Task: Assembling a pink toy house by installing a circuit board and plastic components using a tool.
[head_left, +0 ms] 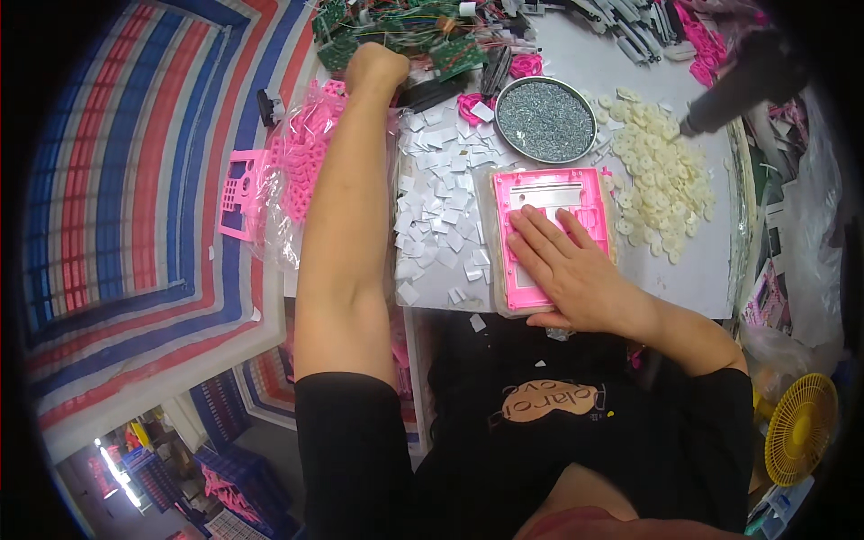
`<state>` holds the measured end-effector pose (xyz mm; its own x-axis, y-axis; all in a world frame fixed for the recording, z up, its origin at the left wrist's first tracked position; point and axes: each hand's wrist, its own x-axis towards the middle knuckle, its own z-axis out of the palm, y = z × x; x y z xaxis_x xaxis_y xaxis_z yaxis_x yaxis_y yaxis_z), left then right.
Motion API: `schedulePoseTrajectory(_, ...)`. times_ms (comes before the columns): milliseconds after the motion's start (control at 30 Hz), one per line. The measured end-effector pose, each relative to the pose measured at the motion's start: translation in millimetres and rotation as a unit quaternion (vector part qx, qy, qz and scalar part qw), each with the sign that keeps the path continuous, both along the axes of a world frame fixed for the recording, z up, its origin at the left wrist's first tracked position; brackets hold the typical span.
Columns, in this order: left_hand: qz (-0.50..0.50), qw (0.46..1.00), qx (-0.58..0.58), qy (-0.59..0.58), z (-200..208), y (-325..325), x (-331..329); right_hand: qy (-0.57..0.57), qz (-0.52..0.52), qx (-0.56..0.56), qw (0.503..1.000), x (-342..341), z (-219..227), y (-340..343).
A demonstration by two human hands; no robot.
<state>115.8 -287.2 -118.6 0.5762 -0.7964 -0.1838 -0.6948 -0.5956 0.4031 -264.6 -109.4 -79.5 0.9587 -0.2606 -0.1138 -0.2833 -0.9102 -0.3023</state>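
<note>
Stretched far forward, my left hand (376,70) reaches into a heap of green circuit boards (459,57) with thin coloured wires. Its fingers are turned away and hidden, so I cannot tell what they hold. My right hand (573,274) lies flat, fingers extended, on a pink plastic casing (589,202). The casing sits inside up on a pale block or pad (490,225) at the table's front, with a silvery panel (549,196) showing in it. Beyond it stands a round metal dish (546,120) full of small screws.
White paper-like squares (436,211) lie scattered left of the casing, cream plastic discs (661,171) right of it. A bag of pink parts (306,153) lies under my left arm. A dark tool (747,81) hangs at upper right; a yellow fan (801,430) stands below.
</note>
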Motion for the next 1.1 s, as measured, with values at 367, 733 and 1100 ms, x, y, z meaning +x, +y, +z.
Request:
schedulePoseTrajectory(367, -0.009, 0.749, -0.627, 0.213, 90.3, 138.8, -64.2, -0.325, 0.011, 0.207, 0.923, -6.8, 16.9, -41.4)
schedulePoseTrajectory(733, -0.16, 0.812, -0.542, 0.143, 71.3, 244.2, -143.1, -0.376, -0.17, 0.676, 0.61, 70.9, 53.0, -42.9)
schedulePoseTrajectory(1100, -0.029, 0.659, -0.331, 0.675, 51.0, 287.1, -148.8, -0.313, -0.196, 0.614, 0.698, 38.0, 54.5, -47.9)
